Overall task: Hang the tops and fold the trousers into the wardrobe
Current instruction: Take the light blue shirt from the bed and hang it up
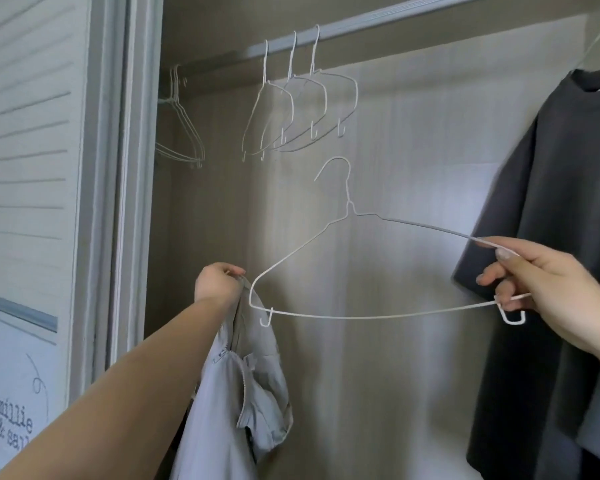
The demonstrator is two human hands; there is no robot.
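The step in hand looks like dressing a top onto a hanger, ahead of hooking it on the wardrobe rail [326, 34]; the white wire hanger [361, 271] is held free in the air well below the rail, upright with its hook pointing up, roughly level; the right hand [541, 289] grips the hanger's right end, fingers [492, 277] curled round the wire where the shoulder meets the bottom bar; the left hand [217, 284] is closed on the upper edge of a pale grey zipped garment [236, 403], bunching the cloth just beside the hanger's left end; the garment hangs down from that grip, below the hanger, zip showing and one short sleeve or flap crumpled; whether the hanger's tip has entered the garment's opening yet I cannot tell, though cloth and wire appear to touch there; up on the rail hang three empty hangers [298, 98], with a few more [181, 126] bunched at the rail's left end, and a dark grey T-shirt [551, 220] already hung towards the rail's right end, behind the right hand; next, I judge, the left end of the hanger must slide into the garment's shoulder, then the other shoulder be drawn over the right end, which calls for the right hand to shift its hold; the thin wire may snag on the zip
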